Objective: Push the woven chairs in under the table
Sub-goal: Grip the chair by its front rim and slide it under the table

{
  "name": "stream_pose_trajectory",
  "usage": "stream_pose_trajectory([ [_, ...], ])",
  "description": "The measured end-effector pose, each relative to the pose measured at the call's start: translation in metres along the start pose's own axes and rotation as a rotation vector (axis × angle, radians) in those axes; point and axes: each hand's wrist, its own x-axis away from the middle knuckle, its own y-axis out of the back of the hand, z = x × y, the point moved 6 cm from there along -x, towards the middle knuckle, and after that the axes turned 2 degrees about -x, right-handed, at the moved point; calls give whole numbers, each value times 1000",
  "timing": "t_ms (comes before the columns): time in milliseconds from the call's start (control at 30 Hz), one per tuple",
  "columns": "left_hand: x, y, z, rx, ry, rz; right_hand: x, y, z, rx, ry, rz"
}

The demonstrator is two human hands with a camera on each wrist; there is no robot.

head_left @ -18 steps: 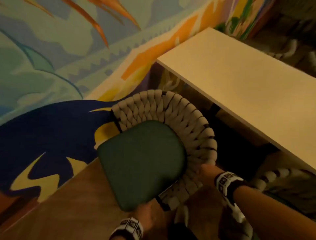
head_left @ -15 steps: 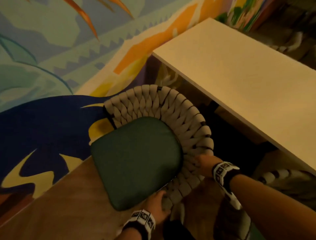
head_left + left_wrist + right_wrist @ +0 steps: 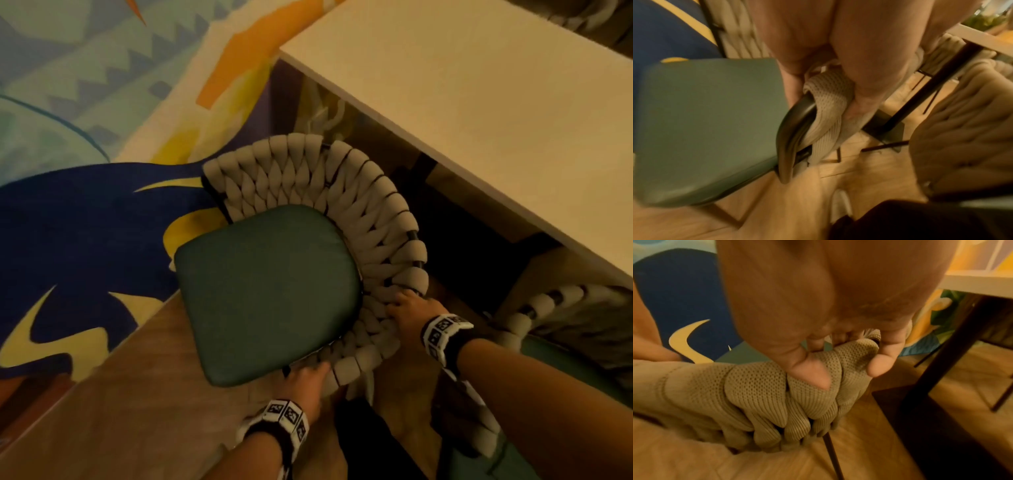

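A woven chair (image 3: pixel 342 192) with a thick beige braided back and a green seat cushion (image 3: pixel 270 291) stands beside the pale table (image 3: pixel 479 113), its back turned toward the table edge. My left hand (image 3: pixel 306 377) grips the near end of the chair's arm, fingers curled round the braid (image 3: pixel 828 95) and dark metal frame (image 3: pixel 793 123). My right hand (image 3: pixel 409 305) grips the braided rim (image 3: pixel 797 386) further along, thumb and fingers wrapped over it. A second woven chair (image 3: pixel 534 308) shows at the right, partly under the table.
A colourful patterned rug (image 3: pixel 85 212) covers the floor at the left; wooden floor (image 3: pixel 120 411) lies near me. Dark table legs (image 3: pixel 941 361) stand under the tabletop. Another woven chair back (image 3: pixel 966 121) is close on my right.
The chair has shifted slightly, and my left hand has moved up from the seat's corner onto the arm end. My right hand keeps hold of the rim.
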Motion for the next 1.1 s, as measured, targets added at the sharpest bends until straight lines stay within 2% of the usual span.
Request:
stream_pose_trajectory([
  [100,21,-8,49,-116,-51,5,30,-35,43,-167,-34,-1],
  [200,38,-10,110,-200,-51,11,54,-57,111,-378,-80,2],
  [267,45,-1,154,-196,7,-47,65,-67,161,-472,-76,11],
  [367,51,12,215,-273,144,-60,77,-77,231,-620,-79,125],
  [433,59,16,232,-342,182,-12,86,-76,270,-727,-18,182],
  [500,70,13,217,-365,128,43,93,-74,292,-853,53,230],
  [600,88,-14,162,-186,-77,182,87,-61,274,-816,132,208],
  [667,93,-33,129,-43,-148,227,71,-48,229,-691,106,78],
  [767,94,-51,88,-66,-122,215,51,-13,145,-430,11,-67],
  [900,86,-56,54,-80,34,142,14,9,56,17,-131,-83],
  [1000,78,-50,49,-109,30,82,-2,1,41,269,-149,-71],
  [1100,81,-45,50,-168,18,58,9,-3,43,312,-99,-90],
])
